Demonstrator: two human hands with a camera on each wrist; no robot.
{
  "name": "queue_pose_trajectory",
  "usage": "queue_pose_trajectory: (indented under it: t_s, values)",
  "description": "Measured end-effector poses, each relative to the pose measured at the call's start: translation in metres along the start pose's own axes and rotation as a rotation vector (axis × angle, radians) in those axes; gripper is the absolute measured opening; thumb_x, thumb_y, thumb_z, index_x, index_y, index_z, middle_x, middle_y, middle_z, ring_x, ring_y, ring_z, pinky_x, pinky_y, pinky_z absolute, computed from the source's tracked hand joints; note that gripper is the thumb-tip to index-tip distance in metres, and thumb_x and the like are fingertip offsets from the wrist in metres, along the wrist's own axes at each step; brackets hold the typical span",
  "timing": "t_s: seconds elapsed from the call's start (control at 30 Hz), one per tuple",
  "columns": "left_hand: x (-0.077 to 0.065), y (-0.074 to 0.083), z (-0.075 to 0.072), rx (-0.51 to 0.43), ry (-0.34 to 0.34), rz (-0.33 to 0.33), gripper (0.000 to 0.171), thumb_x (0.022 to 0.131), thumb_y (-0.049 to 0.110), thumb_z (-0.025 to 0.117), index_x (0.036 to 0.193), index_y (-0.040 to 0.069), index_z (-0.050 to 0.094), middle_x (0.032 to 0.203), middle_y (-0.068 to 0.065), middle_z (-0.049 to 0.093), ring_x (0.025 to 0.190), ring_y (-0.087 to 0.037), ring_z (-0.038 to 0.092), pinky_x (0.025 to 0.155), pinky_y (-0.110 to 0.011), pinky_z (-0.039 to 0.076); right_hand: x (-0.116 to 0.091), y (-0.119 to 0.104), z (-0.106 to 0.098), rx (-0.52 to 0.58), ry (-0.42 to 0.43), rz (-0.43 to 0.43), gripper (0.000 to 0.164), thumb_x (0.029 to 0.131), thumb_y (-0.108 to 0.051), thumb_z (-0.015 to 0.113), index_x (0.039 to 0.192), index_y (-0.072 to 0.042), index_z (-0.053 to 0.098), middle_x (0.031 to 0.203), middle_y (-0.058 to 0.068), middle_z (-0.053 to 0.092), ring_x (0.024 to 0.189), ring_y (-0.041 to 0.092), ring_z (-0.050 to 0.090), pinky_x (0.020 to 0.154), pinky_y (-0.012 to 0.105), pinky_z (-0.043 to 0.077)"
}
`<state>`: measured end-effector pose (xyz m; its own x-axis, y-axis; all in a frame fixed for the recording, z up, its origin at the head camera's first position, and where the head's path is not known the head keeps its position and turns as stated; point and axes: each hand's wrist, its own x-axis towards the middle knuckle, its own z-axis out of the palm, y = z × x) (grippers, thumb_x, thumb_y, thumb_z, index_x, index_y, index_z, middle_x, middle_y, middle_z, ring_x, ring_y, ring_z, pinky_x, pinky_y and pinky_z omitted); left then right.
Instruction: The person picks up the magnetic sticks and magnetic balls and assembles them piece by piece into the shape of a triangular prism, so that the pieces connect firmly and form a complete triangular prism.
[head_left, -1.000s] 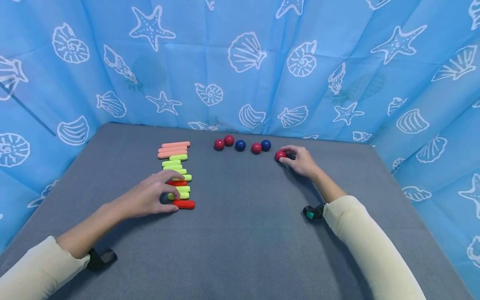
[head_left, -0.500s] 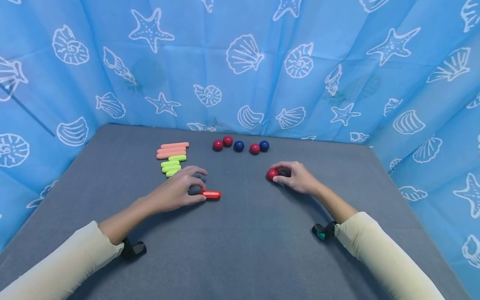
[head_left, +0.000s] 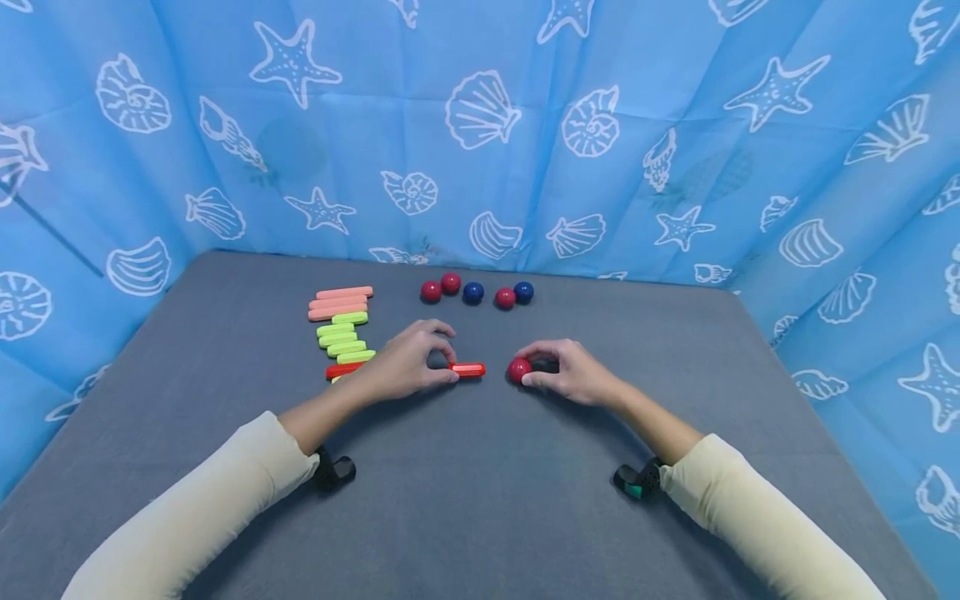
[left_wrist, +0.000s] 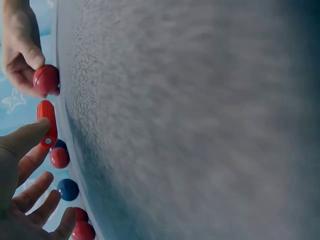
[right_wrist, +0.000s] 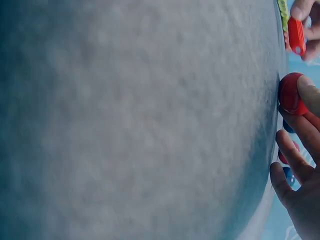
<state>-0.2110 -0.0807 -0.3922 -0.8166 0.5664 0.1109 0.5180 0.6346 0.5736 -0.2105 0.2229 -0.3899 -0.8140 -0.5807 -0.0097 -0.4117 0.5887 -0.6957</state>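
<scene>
My left hand (head_left: pixel 411 360) pinches one end of a short red plastic bar (head_left: pixel 469 370) between thumb and finger. In the left wrist view the red bar (left_wrist: pixel 47 122) has rounded ends and a small hole at its near end; the other fingers are spread. Facing it, my right hand (head_left: pixel 572 372) holds a glossy red ball (head_left: pixel 519 370) between thumb and fingertips. A small gap separates bar and ball. Whether either one touches the table cannot be told. The right wrist view has the red ball (right_wrist: pixel 291 92) under the thumb, partly covered by it.
Several yellow-green bars (head_left: pixel 347 349), another red bar (head_left: pixel 344 370) and salmon sticks (head_left: pixel 337 313) lie in a column at left, partly behind my left arm. Red balls (head_left: pixel 431 292) and blue balls (head_left: pixel 472 292) line the back of the grey table (head_left: pixel 480 500), before a blue curtain (head_left: pixel 420 125).
My left hand has gone from the column toward the middle with the red bar. The right hand has brought the red ball nearer and leftward, so the two now face each other.
</scene>
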Motion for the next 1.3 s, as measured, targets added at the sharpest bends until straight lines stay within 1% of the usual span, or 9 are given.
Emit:
queue_pose_trajectory:
  t_s: [0.27, 0.4, 0.6, 0.73, 0.83, 0.93, 1.0, 1.17, 1.3]
  values:
    - [0.015, 0.009, 0.007, 0.013, -0.039, -0.003, 0.019, 0.085, 0.026, 0.080, 0.101, 0.015, 0.076, 0.137, -0.007, 0.055, 0.129, -0.026, 0.047, 0.105, -0.049, 0.042, 0.005, -0.008, 0.005, 0.027, -0.038, 0.005, 0.041, 0.091, -0.015, 0.074, 0.128, -0.004, 0.064, 0.121, 0.009, 0.068, 0.114, 0.026, 0.061, 0.101, 0.052, 0.044]
    - [0.017, 0.011, 0.009, 0.019, -0.047, 0.002, 0.018, 0.085, 0.025, 0.080, 0.100, 0.016, 0.075, 0.137, -0.007, 0.055, 0.127, -0.026, 0.048, 0.105, -0.048, 0.043, 0.008, -0.008, 0.006, 0.033, -0.053, -0.003, 0.041, 0.091, -0.017, 0.073, 0.129, -0.004, 0.063, 0.122, 0.009, 0.068, 0.117, 0.027, 0.061, 0.102, 0.052, 0.043]
    - [0.004, 0.006, -0.007, -0.026, -0.055, 0.035, 0.024, 0.086, 0.025, 0.079, 0.107, 0.014, 0.075, 0.134, -0.009, 0.056, 0.125, -0.027, 0.050, 0.103, -0.051, 0.043, 0.009, -0.008, 0.004, 0.047, -0.079, -0.001, 0.042, 0.091, -0.017, 0.073, 0.130, -0.004, 0.063, 0.125, 0.010, 0.066, 0.119, 0.028, 0.060, 0.102, 0.052, 0.043]
    - [-0.008, -0.006, -0.020, -0.060, -0.028, 0.054, 0.024, 0.089, 0.022, 0.076, 0.110, 0.009, 0.073, 0.115, -0.004, 0.066, 0.108, -0.021, 0.061, 0.094, -0.043, 0.050, 0.008, -0.007, 0.003, 0.042, -0.078, -0.002, 0.042, 0.090, -0.016, 0.073, 0.130, -0.005, 0.063, 0.126, 0.010, 0.066, 0.118, 0.027, 0.059, 0.102, 0.052, 0.044]
    - [-0.013, -0.013, -0.025, -0.079, 0.000, 0.047, 0.022, 0.093, 0.019, 0.072, 0.111, 0.006, 0.072, 0.104, -0.001, 0.069, 0.097, -0.017, 0.064, 0.086, -0.039, 0.054, 0.008, -0.007, 0.002, 0.039, -0.079, -0.002, 0.041, 0.090, -0.016, 0.074, 0.129, -0.006, 0.064, 0.126, 0.010, 0.066, 0.117, 0.027, 0.059, 0.102, 0.052, 0.044]
    - [-0.012, -0.020, -0.029, -0.088, 0.038, 0.023, 0.025, 0.095, 0.018, 0.069, 0.116, 0.004, 0.070, 0.108, -0.006, 0.070, 0.096, -0.018, 0.065, 0.085, -0.040, 0.054, 0.008, -0.008, 0.000, 0.037, -0.079, 0.002, 0.042, 0.090, -0.017, 0.074, 0.129, -0.005, 0.064, 0.125, 0.009, 0.066, 0.116, 0.026, 0.060, 0.102, 0.052, 0.044]
    - [-0.007, -0.025, -0.030, -0.095, 0.069, -0.009, 0.030, 0.095, 0.018, 0.068, 0.121, 0.002, 0.067, 0.113, -0.011, 0.069, 0.097, -0.021, 0.066, 0.085, -0.042, 0.054, 0.009, -0.009, 0.000, 0.034, -0.080, 0.009, 0.041, 0.090, -0.017, 0.073, 0.129, -0.006, 0.064, 0.124, 0.009, 0.067, 0.115, 0.026, 0.060, 0.102, 0.051, 0.044]
    - [0.014, -0.037, -0.030, -0.109, 0.150, -0.117, 0.042, 0.095, 0.018, 0.069, 0.131, 0.001, 0.059, 0.123, -0.017, 0.065, 0.101, -0.027, 0.066, 0.087, -0.045, 0.054, 0.009, -0.009, 0.001, 0.030, -0.087, 0.010, 0.039, 0.091, -0.018, 0.073, 0.128, -0.006, 0.064, 0.123, 0.009, 0.067, 0.114, 0.025, 0.061, 0.101, 0.051, 0.045]
    - [0.031, -0.045, -0.031, -0.113, 0.177, -0.206, 0.050, 0.095, 0.020, 0.069, 0.139, 0.002, 0.053, 0.127, -0.019, 0.062, 0.107, -0.031, 0.063, 0.092, -0.048, 0.051, 0.009, -0.009, 0.002, 0.039, -0.086, 0.004, 0.040, 0.091, -0.018, 0.072, 0.128, -0.005, 0.064, 0.123, 0.010, 0.067, 0.113, 0.026, 0.061, 0.100, 0.052, 0.045]
